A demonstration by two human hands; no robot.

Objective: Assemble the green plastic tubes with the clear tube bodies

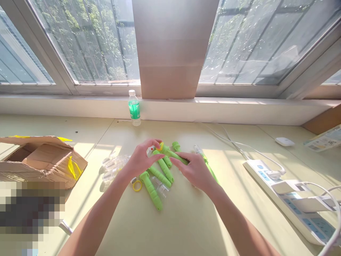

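My right hand [195, 170] is closed around a green ribbed plastic handle [174, 155], which points up and left. At its wider end is a yellow ring [161, 145], pinched by the fingers of my left hand [141, 156]. Whether the ring is fully seated I cannot tell. Below my hands lie several more green handles [151, 192], with a clear plastic tube [161, 186] among them. A loose yellow ring [137, 191] rests near my left wrist. Beside my left hand is a small white piece with a red dot [150, 149], partly hidden.
Several clear tubes [113, 163] lie left of my left hand. Past my right hand is a clear tube [197, 149] by another green handle [211, 172]. An open cardboard box [77, 165] stands left, a bottle [134, 108] behind, a power strip [282, 202] with cables right.
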